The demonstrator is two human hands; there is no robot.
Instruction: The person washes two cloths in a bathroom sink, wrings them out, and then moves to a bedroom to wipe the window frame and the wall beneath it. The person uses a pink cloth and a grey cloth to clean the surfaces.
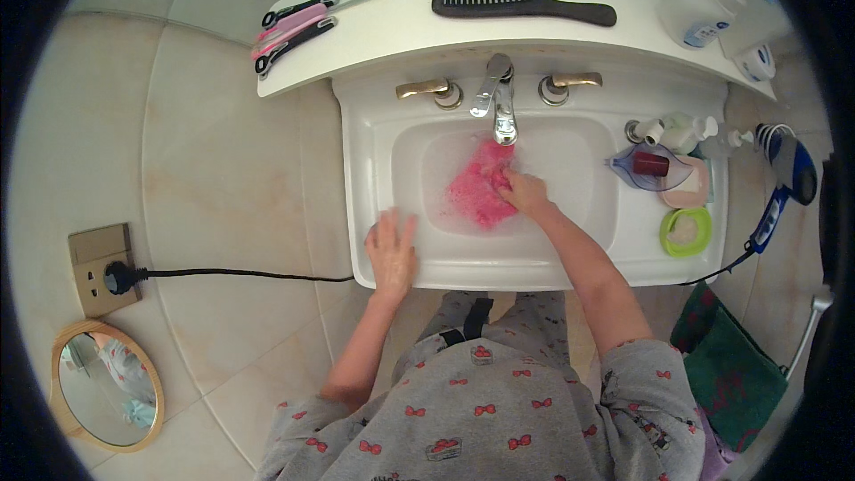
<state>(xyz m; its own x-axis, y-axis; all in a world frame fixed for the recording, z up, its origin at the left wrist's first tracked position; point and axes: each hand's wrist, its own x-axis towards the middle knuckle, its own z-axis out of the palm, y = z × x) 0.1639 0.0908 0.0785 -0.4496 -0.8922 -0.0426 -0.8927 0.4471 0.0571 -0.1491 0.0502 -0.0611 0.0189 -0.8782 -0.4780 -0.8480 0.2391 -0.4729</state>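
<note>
A bright pink cloth (pixel 477 194) lies wet and spread in the basin of a white washbasin (pixel 467 272), with foamy water around it. My right hand (pixel 526 194) grips the cloth at its right side, fingertips partly hidden in the folds. Over the basin's front left rim is my left hand (pixel 392 254), slightly blurred, its fingers apart and nothing in it. The chrome spout (pixel 505 123) reaches over the cloth's upper edge. Whether water runs from it, I cannot tell.
Brass-coloured tap levers (pixel 427 87) flank the spout. A shelf above holds a black comb (pixel 524 3), razors (pixel 294 45) and white bottles (pixel 701 10). On the right ledge sit a green soap dish (pixel 686 232) and pump bottles (pixel 685 130). A black cord (pixel 247 273) crosses the left wall.
</note>
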